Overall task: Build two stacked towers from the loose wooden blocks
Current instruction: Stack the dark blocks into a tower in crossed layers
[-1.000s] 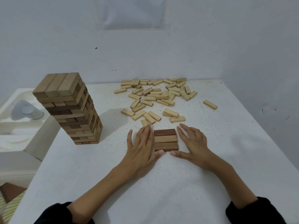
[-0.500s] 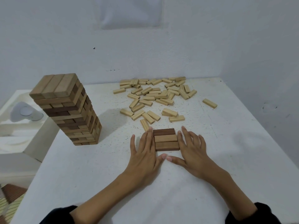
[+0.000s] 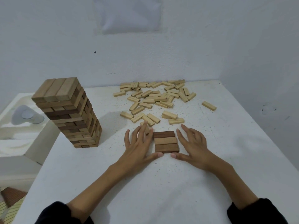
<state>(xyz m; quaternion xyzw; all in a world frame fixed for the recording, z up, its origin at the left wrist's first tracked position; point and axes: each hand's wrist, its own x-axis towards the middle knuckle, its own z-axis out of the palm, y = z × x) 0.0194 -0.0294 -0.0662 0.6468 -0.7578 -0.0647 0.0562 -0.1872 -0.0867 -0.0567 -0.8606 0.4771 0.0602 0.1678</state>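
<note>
Both hands are down flat on the white table [image 3: 161,188], framing a little row of three blocks [image 3: 165,141] that lie side by side in front of the person: a dark one farthest, a pale one in the middle, a brown one nearest. The left hand [image 3: 140,146] has its fingers straight and spread, gripping nothing, its forefinger running along the row's left ends and its thumb tip at the near left corner. The right hand [image 3: 192,144] mirrors it, fingers straight and fanned, thumb tip at the near right corner; whether its forefinger actually touches the wood is hard to say. Over on the left stands the finished tower [image 3: 69,113], tall and upright, well apart from the hands. Just beyond the fingertips, the pile of loose blocks [image 3: 158,97] sprawls toward the wall, with a lone block [image 3: 209,105] off to its right.
</note>
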